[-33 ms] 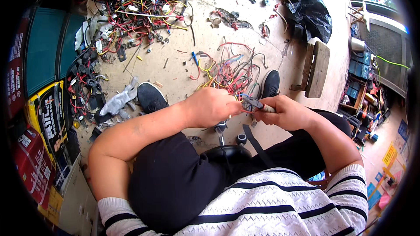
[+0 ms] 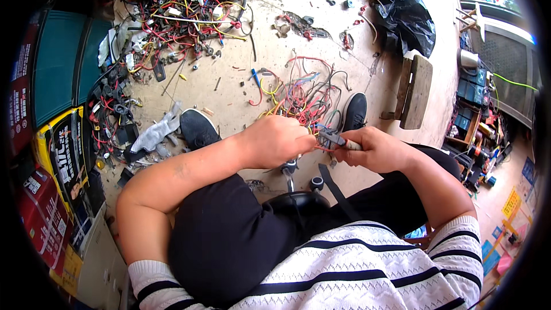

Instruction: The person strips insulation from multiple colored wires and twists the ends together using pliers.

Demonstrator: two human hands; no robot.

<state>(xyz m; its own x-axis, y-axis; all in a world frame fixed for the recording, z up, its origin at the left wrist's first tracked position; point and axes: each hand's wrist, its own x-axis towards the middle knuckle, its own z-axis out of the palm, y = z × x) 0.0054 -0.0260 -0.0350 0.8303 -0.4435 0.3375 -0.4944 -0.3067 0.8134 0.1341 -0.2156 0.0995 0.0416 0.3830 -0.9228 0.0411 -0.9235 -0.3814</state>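
My left hand [image 2: 276,140] is closed, its fingers pinched around a thin red wire [image 2: 322,149] between my two hands. In my right hand [image 2: 374,149] a pair of pliers [image 2: 334,137] is gripped by the handles, jaws pointing left toward my left fingers. Whether the jaws bite on the wire cannot be made out. Just beyond my hands, a loose tangle of red, yellow, blue and dark wires [image 2: 301,95] lies on the floor between my shoes. A blue-handled tool [image 2: 255,77] lies at its left side.
A large heap of mixed wires [image 2: 183,8] covers the floor at the far left. Near my left shoe [image 2: 199,128] lies a grey glove [image 2: 158,132]. Boxes [image 2: 43,212] line the left side. A wooden stool [image 2: 416,93] and a black plastic bag [image 2: 404,20] are at the right.
The pliers have tilted slightly in my right hand and their jaws sit a little lower. My left hand is almost unmoved.
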